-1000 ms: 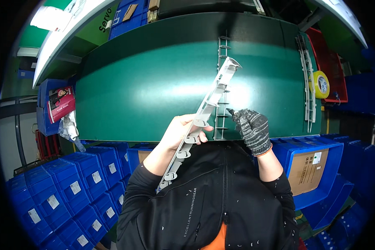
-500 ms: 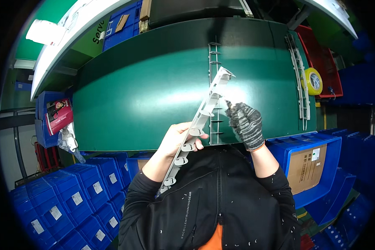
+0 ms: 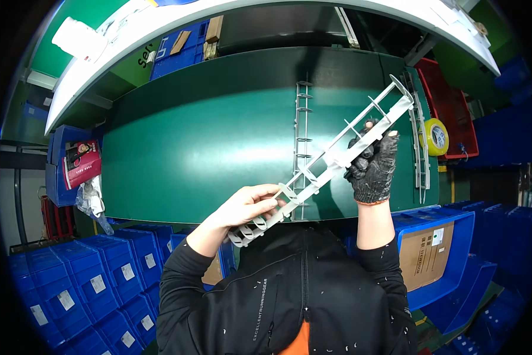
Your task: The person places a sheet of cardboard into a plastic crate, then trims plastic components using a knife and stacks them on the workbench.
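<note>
Slanting across the front of my body is a long, pale grey ladder-like plastic strip with two rails and curved cross ribs. My left hand, bare, pinches it near its lower end. Farther up, my right hand, in a black fingerless-tipped work glove, is closed around one rail from below. The strip's upper end points to the far right. Beneath it, a similar ladder-like strip lies on the green table, partly hidden. Another such strip lies along the table's right side.
A yellow tape roll and a red crate stand at the right. Blue bins are stacked at the lower left; a blue bin with cardboard sits lower right. A red package rests at the left edge. A white shelf overhangs behind.
The held strip has turned, its upper end swinging right, and its two rails now show. My right hand has moved from beside it to gripping it. My left hand has shifted slightly left and down.
</note>
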Available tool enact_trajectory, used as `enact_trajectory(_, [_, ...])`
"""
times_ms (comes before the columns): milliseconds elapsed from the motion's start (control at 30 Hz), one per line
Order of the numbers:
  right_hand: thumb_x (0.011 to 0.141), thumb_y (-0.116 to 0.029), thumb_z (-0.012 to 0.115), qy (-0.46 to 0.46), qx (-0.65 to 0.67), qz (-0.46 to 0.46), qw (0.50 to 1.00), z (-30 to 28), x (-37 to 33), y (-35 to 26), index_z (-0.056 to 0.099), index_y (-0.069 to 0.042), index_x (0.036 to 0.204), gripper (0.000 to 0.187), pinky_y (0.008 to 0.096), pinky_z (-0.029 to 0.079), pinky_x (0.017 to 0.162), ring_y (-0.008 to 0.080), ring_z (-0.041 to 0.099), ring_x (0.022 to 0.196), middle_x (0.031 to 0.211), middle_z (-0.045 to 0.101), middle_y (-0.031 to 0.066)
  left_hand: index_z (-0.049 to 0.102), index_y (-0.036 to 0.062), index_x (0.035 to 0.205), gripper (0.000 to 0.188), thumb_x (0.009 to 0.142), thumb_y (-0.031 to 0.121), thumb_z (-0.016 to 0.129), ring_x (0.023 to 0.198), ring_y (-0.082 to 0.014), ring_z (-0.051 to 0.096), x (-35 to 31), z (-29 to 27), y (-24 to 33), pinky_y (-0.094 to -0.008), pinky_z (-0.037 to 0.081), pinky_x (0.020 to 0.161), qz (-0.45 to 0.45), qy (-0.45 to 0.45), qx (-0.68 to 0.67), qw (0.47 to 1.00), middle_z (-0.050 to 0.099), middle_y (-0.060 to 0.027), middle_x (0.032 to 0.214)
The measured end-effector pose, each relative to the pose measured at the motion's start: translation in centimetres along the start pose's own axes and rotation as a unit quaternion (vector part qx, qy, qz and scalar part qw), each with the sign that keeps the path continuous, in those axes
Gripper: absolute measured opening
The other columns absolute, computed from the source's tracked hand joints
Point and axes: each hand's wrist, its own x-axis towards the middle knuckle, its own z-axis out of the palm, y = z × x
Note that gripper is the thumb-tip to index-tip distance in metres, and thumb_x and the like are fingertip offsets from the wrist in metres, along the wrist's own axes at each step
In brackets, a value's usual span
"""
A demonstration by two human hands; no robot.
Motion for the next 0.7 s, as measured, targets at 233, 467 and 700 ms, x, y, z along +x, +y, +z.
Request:
enact_trajectory(233, [0.087,-0.012,0.048,0.027,-0.506,-0.064,0.86,-3.9,-4.8,3.2,0.058,0.0,0.081,0.016,0.0234,0.036,0.046,0.0073,0.046,0.05,0.058,0.053,0.002,0.035,-0.0011,0.13,0.043,0.091,0.015,0.044,0.064,-0.0161,0.063,-0.9,-0.7,0.8,-0.0202,0.048,0.057,-0.039,-0.031,-0.042,0.998,0.062,-0.0143,0.089])
enact_trajectory(467, [0.083,-0.007,0.051,0.038,-0.558,-0.095,0.823,-3.1,-4.1,3.7,0.061,0.0,0.085,0.012,0.0273,0.042,0.052,0.0148,0.053,0.053,0.061,0.057,0.0069,0.03,-0.0013,0.132,0.045,0.091,0.012,0.043,0.062,-0.0163,0.063,0.4,-1.2,0.4,-0.0206,0.05,0.055,-0.047,-0.05,-0.065,0.996,0.063,-0.016,0.085])
enact_trajectory(700, [0.08,-0.007,0.054,-0.083,-0.652,-0.136,0.741,-2.8,-3.9,4.0,0.064,-0.001,0.086,0.013,0.0293,0.042,0.053,0.0182,0.054,0.055,0.065,0.058,0.0093,0.03,-0.002,0.132,0.045,0.091,0.011,0.043,0.06,-0.0179,0.063,0.8,-1.7,-0.1,-0.0222,0.051,0.053,-0.058,-0.058,-0.081,0.993,0.062,-0.0175,0.084])
